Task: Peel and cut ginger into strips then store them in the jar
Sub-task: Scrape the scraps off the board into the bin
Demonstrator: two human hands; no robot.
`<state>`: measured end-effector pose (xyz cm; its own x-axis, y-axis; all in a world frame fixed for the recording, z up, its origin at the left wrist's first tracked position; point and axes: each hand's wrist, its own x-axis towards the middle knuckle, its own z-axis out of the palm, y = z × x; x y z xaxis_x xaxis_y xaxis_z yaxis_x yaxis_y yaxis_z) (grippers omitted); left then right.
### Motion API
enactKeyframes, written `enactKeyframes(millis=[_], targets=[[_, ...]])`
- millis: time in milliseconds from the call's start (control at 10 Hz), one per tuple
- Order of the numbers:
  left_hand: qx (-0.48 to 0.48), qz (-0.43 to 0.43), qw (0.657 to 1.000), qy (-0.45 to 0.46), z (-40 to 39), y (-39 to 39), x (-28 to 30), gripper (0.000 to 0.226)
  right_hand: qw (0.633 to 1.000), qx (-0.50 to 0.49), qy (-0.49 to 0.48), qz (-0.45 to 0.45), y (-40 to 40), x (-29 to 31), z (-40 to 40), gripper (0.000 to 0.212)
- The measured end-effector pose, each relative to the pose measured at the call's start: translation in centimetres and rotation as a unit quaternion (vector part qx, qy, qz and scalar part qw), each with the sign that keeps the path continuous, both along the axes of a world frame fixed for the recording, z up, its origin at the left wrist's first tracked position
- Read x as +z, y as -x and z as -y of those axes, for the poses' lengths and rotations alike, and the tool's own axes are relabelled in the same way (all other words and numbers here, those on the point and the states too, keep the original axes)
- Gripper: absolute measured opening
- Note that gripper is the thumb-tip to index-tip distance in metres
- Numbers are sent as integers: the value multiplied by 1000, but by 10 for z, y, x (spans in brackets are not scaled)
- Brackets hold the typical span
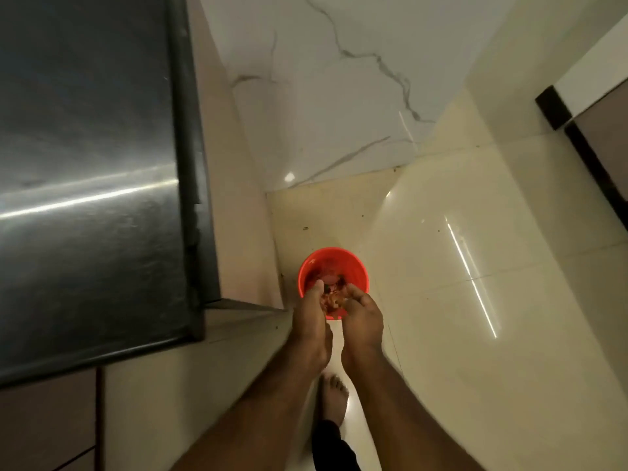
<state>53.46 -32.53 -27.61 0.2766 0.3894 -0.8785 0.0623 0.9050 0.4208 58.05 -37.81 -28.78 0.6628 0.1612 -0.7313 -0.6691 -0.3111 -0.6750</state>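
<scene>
Hands: left hand (311, 314) and right hand (362, 316), fingers curled round brownish scraps (332, 298).
Bin: red bucket (334, 263) at 12 o'clock below, likely catching peelings.

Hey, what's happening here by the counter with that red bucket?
A person stands barefoot on the tiled floor, both hands over a red bucket beside the dark counter. The left hand and right hand hold brownish scraps, probably ginger peel, over it. No jar or knife is in view.
</scene>
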Motion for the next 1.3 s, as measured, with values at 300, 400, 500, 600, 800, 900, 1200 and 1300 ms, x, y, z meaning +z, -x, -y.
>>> enactKeyframes(millis=[300, 400, 500, 600, 800, 900, 1200, 1300], targets=[[-102, -13, 995, -18, -5, -44, -89, 36, 990, 118, -12, -77, -41, -43, -33, 32], [105, 55, 966, 230, -18, -34, -93, 63, 991, 135, -12, 20, -41, -46, -31, 33], [29, 251, 954, 160, -26, -35, -68, 65, 977, 211, -11, 22, -40, -57, -22, 39], [-79, -21, 993, 79, -27, -72, -31, 45, 986, 153, 13, -61, -56, -67, -27, 37], [-12, 36, 989, 146, -23, -57, -26, 42, 986, 164, -26, -8, -39, -40, -44, 40], [-11, 23, 995, 93, -28, -68, -17, 41, 980, 195, -30, 24, -43, -40, -26, 35], [-140, -2, 990, -2, -18, -50, -13, 60, 971, 219, -78, 61, -38, 0, -31, 56], [-61, 56, 995, 49, -26, -54, 7, 64, 942, 290, -49, 161, -44, -12, -12, 38]])
